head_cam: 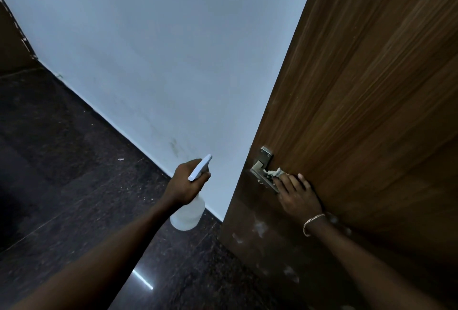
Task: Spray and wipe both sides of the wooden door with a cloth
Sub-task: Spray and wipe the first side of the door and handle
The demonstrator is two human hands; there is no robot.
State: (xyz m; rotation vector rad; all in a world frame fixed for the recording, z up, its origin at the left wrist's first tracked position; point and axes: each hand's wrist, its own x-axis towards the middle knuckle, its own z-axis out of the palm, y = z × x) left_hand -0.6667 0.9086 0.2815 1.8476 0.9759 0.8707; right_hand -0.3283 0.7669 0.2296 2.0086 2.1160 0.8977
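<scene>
Obs.: my left hand (188,182) is wrapped round the neck of the translucent white plastic spray bottle (188,213), which I hold off to the side, near the plain white wall (161,61) and apart from the dark brown wood-grain door (371,86); I cannot tell where the nozzle points. My right hand (297,195) lies flat on the door face with fingers straight, pressing the small crumpled whitish cloth (273,173) against the silver metal lever handle (262,169) by the door's free edge; the hands are apart, with the door edge between them. The door stands open; only this face shows, the far face is hidden. Pale smudges (260,228) sit on the lower panel below my wrist; whether they are residue or dirt I cannot tell. Risks, as I judge them: (1) nothing visible holds the door, so a firm push may swing it away and cost me contact; (2) only my fingertips hold the cloth, so it could snag on the handle plate and drop; (3) a careless squeeze of the trigger this close would wet the wall, not the wood; (4) the thin gold chain bracelet (313,221) rides close to the veneer and may scratch it on a low stroke; (5) drips on the glossy dark speckled stone floor (62,161) would leave it slick underfoot; (6) the lower smudges and the hidden face are easy to miss.
</scene>
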